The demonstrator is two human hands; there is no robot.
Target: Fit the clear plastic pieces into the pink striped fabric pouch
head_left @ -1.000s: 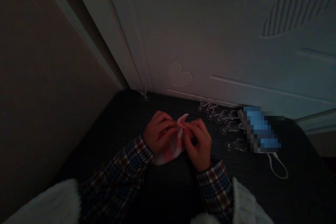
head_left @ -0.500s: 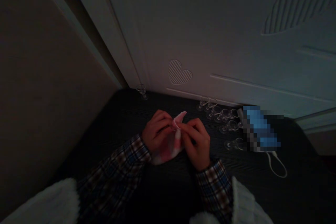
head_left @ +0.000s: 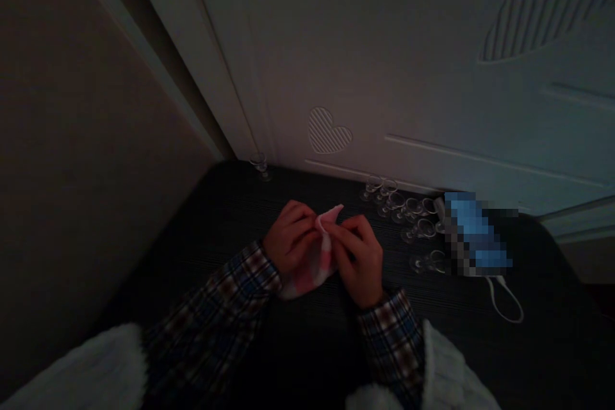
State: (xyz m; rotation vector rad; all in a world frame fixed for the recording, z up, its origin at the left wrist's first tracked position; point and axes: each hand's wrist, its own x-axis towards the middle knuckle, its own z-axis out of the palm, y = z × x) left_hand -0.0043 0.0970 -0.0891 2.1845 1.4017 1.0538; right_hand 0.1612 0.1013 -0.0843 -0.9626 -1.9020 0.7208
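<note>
A soft pink-and-white striped cloth (head_left: 305, 281) is bunched between my hands over the dark table, one pointed end sticking up. My left hand (head_left: 290, 237) is closed on its left side, fingers curled inward. From the right, my right hand (head_left: 361, 262) pinches the cloth near its raised tip with thumb and forefinger. The folds and my fingers hide whatever may be inside the cloth.
Several small clear stemmed glasses (head_left: 394, 205) stand to the right on the dark table (head_left: 202, 230). One glass (head_left: 260, 165) stands alone at the back left. A blurred-out lit device (head_left: 475, 230) with a white cable (head_left: 509, 317) is at the right. Behind rises a white panel (head_left: 269, 45).
Both hands keep their hold on the cloth. The fingers and the cloth's raised tip have shifted only slightly.
</note>
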